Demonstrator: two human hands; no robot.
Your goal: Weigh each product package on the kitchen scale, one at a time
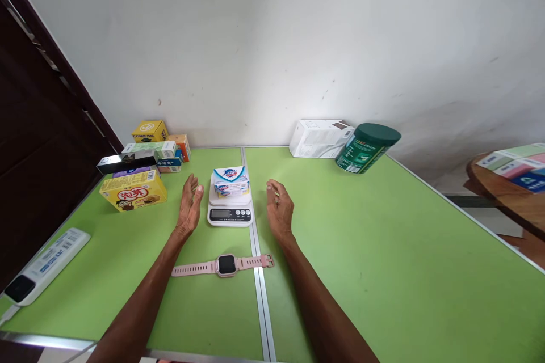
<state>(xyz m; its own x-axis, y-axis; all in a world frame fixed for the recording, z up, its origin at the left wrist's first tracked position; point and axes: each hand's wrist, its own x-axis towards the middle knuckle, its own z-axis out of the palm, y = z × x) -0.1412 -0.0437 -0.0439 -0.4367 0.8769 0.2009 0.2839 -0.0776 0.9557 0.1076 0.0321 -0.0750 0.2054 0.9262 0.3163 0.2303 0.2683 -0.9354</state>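
Observation:
A white kitchen scale (230, 216) rests on the green table, with a white and blue soap box (231, 181) lying on its platform. The scale's display looks dark, with no figures I can make out. To the left of the scale, my left hand (189, 204) is held on edge, fingers extended and empty. My right hand (279, 208) is on the other side, fingers loosely curved and apart, holding nothing. Neither hand touches the scale or the box. Between my forearms lies a pink-strapped smartwatch (226, 265), stretched out flat with a dark screen.
Several small boxes, including a yellow snack box (136, 191), are grouped at the back left. A white power strip (49, 264) lies at the left edge. Against the wall stand a white box (319, 139) and a green canister (367, 147). A wooden table (489, 184) is at right.

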